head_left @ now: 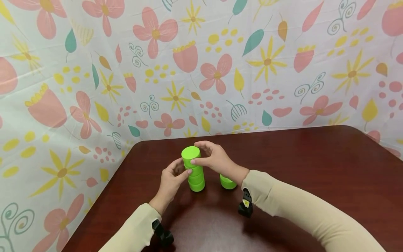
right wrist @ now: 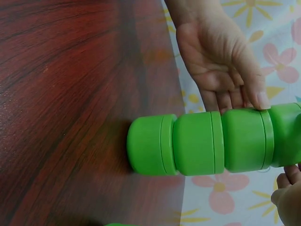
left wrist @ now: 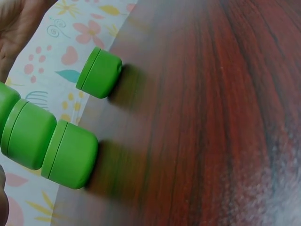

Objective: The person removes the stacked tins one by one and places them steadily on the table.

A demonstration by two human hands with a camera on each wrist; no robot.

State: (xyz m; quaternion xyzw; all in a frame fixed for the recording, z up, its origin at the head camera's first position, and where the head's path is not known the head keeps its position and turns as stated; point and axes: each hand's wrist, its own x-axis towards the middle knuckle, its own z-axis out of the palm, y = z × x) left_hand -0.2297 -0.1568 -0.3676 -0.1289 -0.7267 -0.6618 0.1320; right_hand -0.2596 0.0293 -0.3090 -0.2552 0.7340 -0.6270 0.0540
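Green stack (head_left: 196, 171) near table's (head_left: 315, 168) far-left edge, gripped by right hand (head_left: 214, 159) at top, left hand (head_left: 171, 178) mid-stack. Single green cup (head_left: 227, 182) right of it, half hidden behind right wrist.

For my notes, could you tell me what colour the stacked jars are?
Bright green stacked jars, clearest in the right wrist view.

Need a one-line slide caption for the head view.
Both hands, left hand and right hand, steady a stack of green cups on a dark wooden table; one spare green cup alongside.
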